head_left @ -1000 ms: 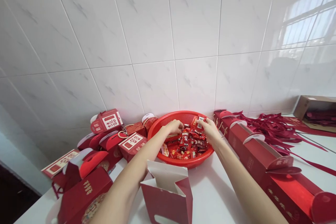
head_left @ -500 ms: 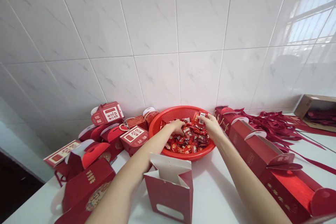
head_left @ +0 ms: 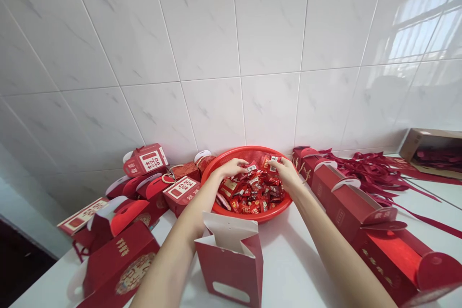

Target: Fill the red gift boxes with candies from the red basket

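Both hands are over a red plastic basket point(head_left: 249, 150) heaped with red-wrapped candies point(head_left: 254, 190). At its left part, my left hand point(head_left: 233, 167) is closed, its fingertips on a small red candy packet point(head_left: 250, 168) with a white label. On the right, my right hand point(head_left: 285, 173) pinches another red packet point(head_left: 271, 163) with a white printed patch, just above the pile. In front of the basket, between my forearms, an open-topped red paper box point(head_left: 229, 260) stands upright. Its inner bottom is hidden.
Red gift boxes point(head_left: 121, 260) crowd the left side of the white table. A row of red boxes point(head_left: 346, 207) runs along the right, with dark red ribbons point(head_left: 368, 173) behind it. A cardboard box point(head_left: 433, 154) stands far right, near the tiled wall point(head_left: 267, 106).
My left hand has lifted from the middle of the candies towards the basket's back left, now with a packet at its fingertips. My right hand still holds its packet. The view has shifted slightly.
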A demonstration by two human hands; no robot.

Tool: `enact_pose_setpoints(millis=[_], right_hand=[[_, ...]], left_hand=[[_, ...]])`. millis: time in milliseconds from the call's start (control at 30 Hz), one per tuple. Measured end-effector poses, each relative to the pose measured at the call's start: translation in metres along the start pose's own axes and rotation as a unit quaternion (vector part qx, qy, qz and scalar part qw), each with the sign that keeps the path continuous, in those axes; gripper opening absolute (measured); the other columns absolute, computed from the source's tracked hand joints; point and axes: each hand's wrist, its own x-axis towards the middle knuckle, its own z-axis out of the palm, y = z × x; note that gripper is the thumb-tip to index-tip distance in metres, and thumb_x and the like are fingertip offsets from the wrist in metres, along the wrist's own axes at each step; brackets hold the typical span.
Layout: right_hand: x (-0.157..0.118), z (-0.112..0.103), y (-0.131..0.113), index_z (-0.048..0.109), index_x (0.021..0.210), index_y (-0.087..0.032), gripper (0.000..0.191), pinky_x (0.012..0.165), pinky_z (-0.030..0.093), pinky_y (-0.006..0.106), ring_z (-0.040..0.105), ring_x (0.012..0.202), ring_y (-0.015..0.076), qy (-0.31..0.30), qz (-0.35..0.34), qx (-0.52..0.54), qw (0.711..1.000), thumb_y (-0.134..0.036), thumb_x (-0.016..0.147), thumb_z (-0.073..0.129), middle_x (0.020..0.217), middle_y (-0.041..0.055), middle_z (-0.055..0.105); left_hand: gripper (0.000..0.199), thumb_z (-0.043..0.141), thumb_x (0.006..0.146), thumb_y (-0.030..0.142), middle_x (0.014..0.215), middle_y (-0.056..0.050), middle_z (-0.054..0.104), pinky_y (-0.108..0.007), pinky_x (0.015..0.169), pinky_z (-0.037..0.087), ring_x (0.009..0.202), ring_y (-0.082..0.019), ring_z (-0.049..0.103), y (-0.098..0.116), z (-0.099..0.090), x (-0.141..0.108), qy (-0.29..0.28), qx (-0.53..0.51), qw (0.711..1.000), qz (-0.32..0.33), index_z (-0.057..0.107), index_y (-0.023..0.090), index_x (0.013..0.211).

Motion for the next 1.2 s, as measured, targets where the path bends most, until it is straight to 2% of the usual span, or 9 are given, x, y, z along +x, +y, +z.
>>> enact_pose_setpoints(millis=[133, 233, 333, 467, 600, 733, 867, 1000, 1200], right_hand=[[0.005, -0.003, 0.005, 0.066, 0.075, -0.019, 0.014, 0.059, 0.055, 0.026, 0.066, 0.066, 0.0159, -0.005, -0.015, 0.002, 1.0, -0.024, 0.062, 0.07, 0.076, 0.0019, 0.072], [0.007, -0.004, 0.007, 0.068, 0.077, -0.019, 0.017, 0.061, 0.056, 0.027, 0.067, 0.069, 0.0167, -0.017, -0.018, 0.007, 1.0, -0.025, 0.061, 0.07, 0.079, 0.0021, 0.073], [0.008, -0.004, 0.008, 0.068, 0.077, -0.019, 0.019, 0.062, 0.056, 0.027, 0.067, 0.07, 0.0171, -0.022, -0.022, 0.006, 1.0, -0.027, 0.06, 0.071, 0.078, 0.0026, 0.073], [0.008, -0.004, 0.008, 0.068, 0.078, -0.018, 0.022, 0.062, 0.055, 0.027, 0.067, 0.07, 0.0174, -0.015, -0.029, 0.009, 0.999, -0.028, 0.059, 0.072, 0.079, 0.0034, 0.073], [0.008, -0.003, 0.008, 0.068, 0.077, -0.018, 0.021, 0.058, 0.054, 0.027, 0.065, 0.065, 0.0165, -0.004, -0.026, 0.011, 1.0, -0.028, 0.058, 0.072, 0.074, 0.0029, 0.073], [0.009, -0.003, 0.008, 0.067, 0.073, -0.018, 0.019, 0.057, 0.052, 0.025, 0.063, 0.063, 0.0153, 0.009, -0.035, 0.006, 0.999, -0.028, 0.057, 0.073, 0.07, 0.0015, 0.071], [0.012, -0.004, 0.009, 0.067, 0.073, -0.018, 0.02, 0.058, 0.053, 0.026, 0.065, 0.066, 0.0165, -0.001, -0.034, 0.003, 0.999, -0.028, 0.057, 0.073, 0.071, 0.0015, 0.071], [0.013, -0.005, 0.01, 0.067, 0.074, -0.019, 0.02, 0.058, 0.053, 0.026, 0.065, 0.067, 0.0168, 0.007, -0.032, 0.011, 0.999, -0.027, 0.056, 0.072, 0.073, 0.0019, 0.072], [0.015, -0.006, 0.013, 0.068, 0.073, -0.019, 0.021, 0.061, 0.053, 0.027, 0.066, 0.07, 0.0176, 0.003, -0.04, -0.003, 0.999, -0.03, 0.057, 0.072, 0.075, 0.0028, 0.073]], left_hand=[[0.03, 0.069, 0.066, 0.038, 0.089, -0.003, 0.071, -0.026, 0.064, 0.046, 0.074, -0.017, 0.058, 0.013, -0.006, -0.008, -0.017, -0.018, 1.0, 0.007, 0.072, 0.018, 0.088], [0.019, 0.055, 0.074, 0.034, 0.076, -0.001, 0.065, -0.025, 0.059, 0.044, 0.067, -0.015, 0.054, 0.016, -0.006, -0.01, 0.006, 0.021, 1.0, 0.009, 0.065, 0.017, 0.07], [0.023, 0.047, 0.077, 0.026, 0.063, 0.0, 0.059, -0.026, 0.059, 0.044, 0.063, -0.015, 0.054, 0.014, -0.004, -0.01, 0.042, 0.082, 0.996, -0.009, 0.059, 0.017, 0.06], [0.02, 0.053, 0.075, 0.015, 0.08, -0.003, 0.072, -0.025, 0.077, 0.05, 0.083, -0.019, 0.066, 0.016, 0.006, -0.01, 0.037, 0.136, 0.99, 0.007, 0.072, 0.017, 0.078], [0.038, 0.052, 0.079, 0.01, 0.113, -0.001, 0.075, -0.026, 0.099, 0.047, 0.111, -0.021, 0.066, 0.024, 0.026, -0.006, -0.034, 0.235, 0.97, 0.057, 0.076, 0.023, 0.106], [0.053, 0.058, 0.078, 0.011, 0.134, -0.004, 0.067, -0.031, 0.108, 0.043, 0.126, -0.024, 0.059, 0.029, 0.043, 0.0, -0.117, 0.314, 0.939, 0.079, 0.064, 0.023, 0.13], [0.073, 0.062, 0.077, 0.015, 0.153, -0.008, 0.049, -0.031, 0.114, 0.038, 0.138, -0.023, 0.048, 0.028, 0.046, 0.004, -0.157, 0.309, 0.936, 0.058, 0.046, 0.021, 0.148], [0.075, 0.068, 0.077, 0.024, 0.157, -0.007, 0.043, -0.034, 0.116, 0.035, 0.142, -0.026, 0.043, 0.024, 0.048, 0.006, -0.158, 0.313, 0.934, 0.063, 0.045, 0.023, 0.149], [0.054, 0.071, 0.077, 0.035, 0.127, -0.005, 0.069, -0.03, 0.102, 0.046, 0.12, -0.028, 0.062, 0.025, 0.054, 0.006, -0.144, 0.316, 0.936, 0.054, 0.066, 0.025, 0.129]])
